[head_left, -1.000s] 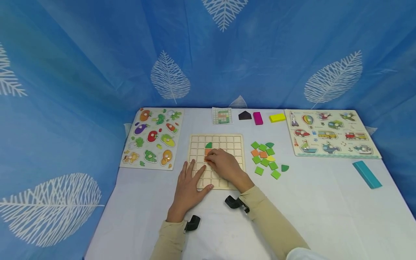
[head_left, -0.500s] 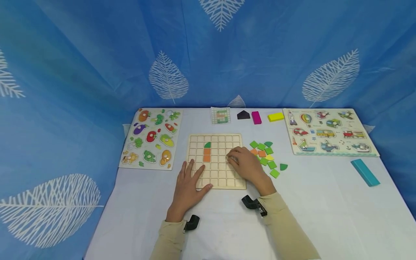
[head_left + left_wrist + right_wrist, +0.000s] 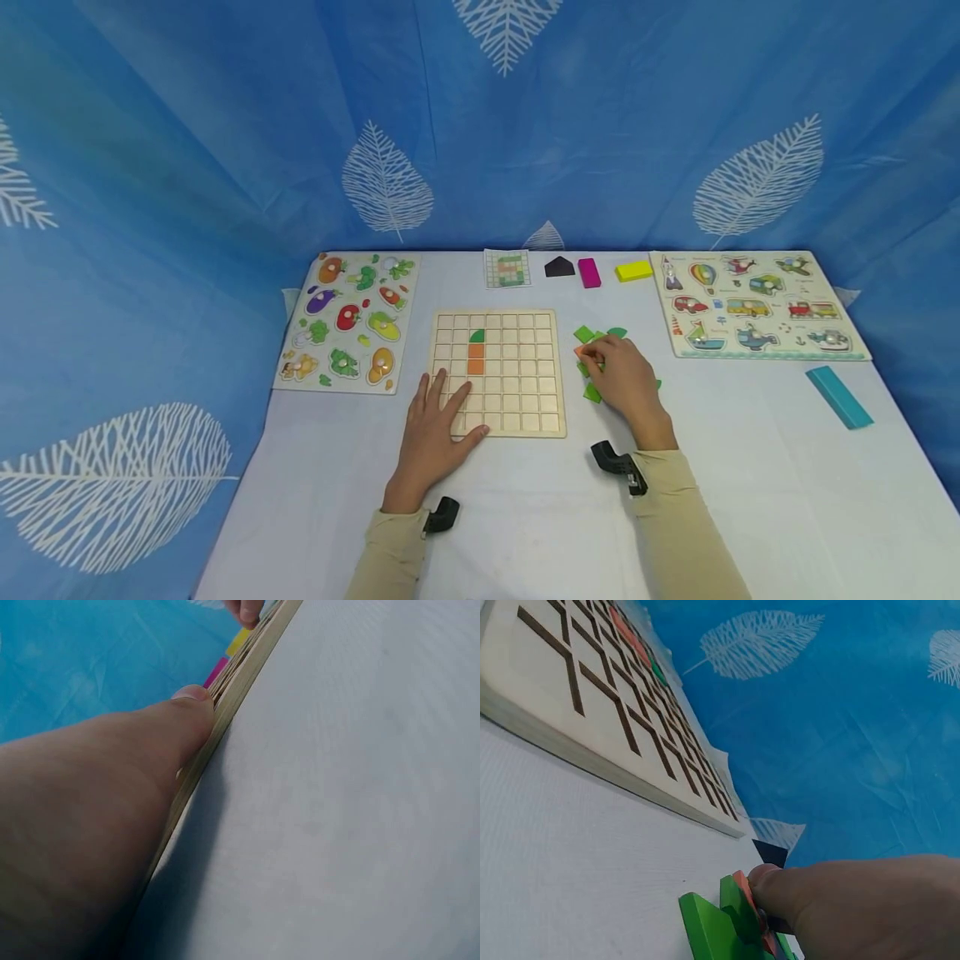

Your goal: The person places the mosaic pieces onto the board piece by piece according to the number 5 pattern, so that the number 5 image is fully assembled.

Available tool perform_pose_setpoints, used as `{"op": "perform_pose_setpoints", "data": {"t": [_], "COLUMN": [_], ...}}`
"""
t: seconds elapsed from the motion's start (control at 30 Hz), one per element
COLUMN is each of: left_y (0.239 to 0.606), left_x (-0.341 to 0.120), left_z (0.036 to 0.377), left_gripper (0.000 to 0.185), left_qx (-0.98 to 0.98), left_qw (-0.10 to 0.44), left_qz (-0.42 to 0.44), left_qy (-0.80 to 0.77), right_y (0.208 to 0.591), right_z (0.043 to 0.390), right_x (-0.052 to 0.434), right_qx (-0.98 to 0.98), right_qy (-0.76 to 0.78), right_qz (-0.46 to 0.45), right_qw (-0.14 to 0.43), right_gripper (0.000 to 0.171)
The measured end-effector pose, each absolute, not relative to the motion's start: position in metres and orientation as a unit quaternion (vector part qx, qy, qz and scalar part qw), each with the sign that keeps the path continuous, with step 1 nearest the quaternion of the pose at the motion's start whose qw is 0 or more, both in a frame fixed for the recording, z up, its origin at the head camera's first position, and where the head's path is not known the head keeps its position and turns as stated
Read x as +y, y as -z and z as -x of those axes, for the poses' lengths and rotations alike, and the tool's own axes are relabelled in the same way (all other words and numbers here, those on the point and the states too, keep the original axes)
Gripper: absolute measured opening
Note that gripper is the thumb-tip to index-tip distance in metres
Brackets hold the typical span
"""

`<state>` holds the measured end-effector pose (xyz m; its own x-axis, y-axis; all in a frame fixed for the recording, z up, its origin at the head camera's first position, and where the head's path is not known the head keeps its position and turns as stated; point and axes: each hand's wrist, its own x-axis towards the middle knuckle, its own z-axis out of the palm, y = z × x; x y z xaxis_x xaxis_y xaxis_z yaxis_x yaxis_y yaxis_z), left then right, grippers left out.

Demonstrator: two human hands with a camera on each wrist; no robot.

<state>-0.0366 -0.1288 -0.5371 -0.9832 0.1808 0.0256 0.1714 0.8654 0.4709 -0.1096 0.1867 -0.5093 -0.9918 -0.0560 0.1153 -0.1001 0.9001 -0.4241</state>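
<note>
My left hand (image 3: 433, 437) lies with spread fingers on the lower left of a wooden grid board (image 3: 517, 408); in the left wrist view its thumb (image 3: 196, 712) rests along the board's edge. Set in the board are a dark green quarter-circle tile (image 3: 477, 337) and two orange square tiles (image 3: 476, 358) below it. My right hand (image 3: 624, 379) is over the loose tiles right of the board, fingers curled, pinching an orange square tile (image 3: 744, 889) at its edge. Green square tiles (image 3: 711, 930) lie right beside it. The hand hides much of the pile.
A vegetable puzzle board (image 3: 347, 325) lies at left, a vehicle puzzle board (image 3: 765, 304) at right. Along the back are a pattern card (image 3: 507, 269), a black block (image 3: 559, 267), a magenta block (image 3: 589, 273) and a yellow block (image 3: 634, 271). A teal block (image 3: 840, 397) lies far right.
My right hand has left the orange tiles on the grid board and moved right to the loose pile, where it takes hold of another orange tile. The left hand has stayed put.
</note>
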Motion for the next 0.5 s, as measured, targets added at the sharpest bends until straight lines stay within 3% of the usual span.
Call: {"op": "perform_pose_setpoints", "data": {"t": [0.3, 0.5], "left_y": [0.536, 0.537], "left_x": [-0.13, -0.129], "left_z": [0.037, 0.036], "left_gripper": [0.075, 0.076], "left_qx": [0.967, 0.965], "left_qw": [0.005, 0.009], "left_qz": [-0.09, -0.091], "left_qy": [-0.24, -0.246], "right_y": [0.508, 0.507], "right_z": [0.118, 0.122], "right_x": [0.178, 0.176], "right_qx": [-0.978, -0.976], "right_qy": [-0.203, -0.212], "right_qz": [-0.018, -0.021], "right_qw": [0.035, 0.032], "right_gripper": [0.025, 0.013]}}
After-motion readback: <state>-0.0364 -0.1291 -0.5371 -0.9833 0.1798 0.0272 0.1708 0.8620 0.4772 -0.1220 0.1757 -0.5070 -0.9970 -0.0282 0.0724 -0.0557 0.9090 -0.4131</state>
